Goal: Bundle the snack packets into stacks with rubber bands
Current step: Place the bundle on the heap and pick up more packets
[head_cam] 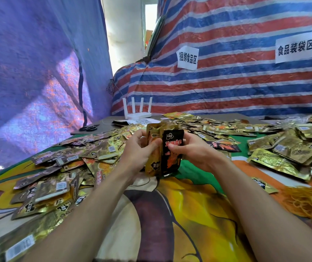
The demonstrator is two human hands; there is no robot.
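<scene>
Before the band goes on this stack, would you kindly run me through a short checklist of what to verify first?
1. Stack held by both hands: ok. The left hand and right hand grip the held stack upright above the cloth.
2. Packets squared up: not ok. The gold packets stand higher than the black front packet and are offset to its left.
3. Rubber bands within reach: ok. The pile of rubber bands lies at the near right.
4. Band already in hand: cannot tell. None shows on either hand's fingers.
5. Space to set the bundle down: ok. Bare printed cloth lies below the hands.
</scene>
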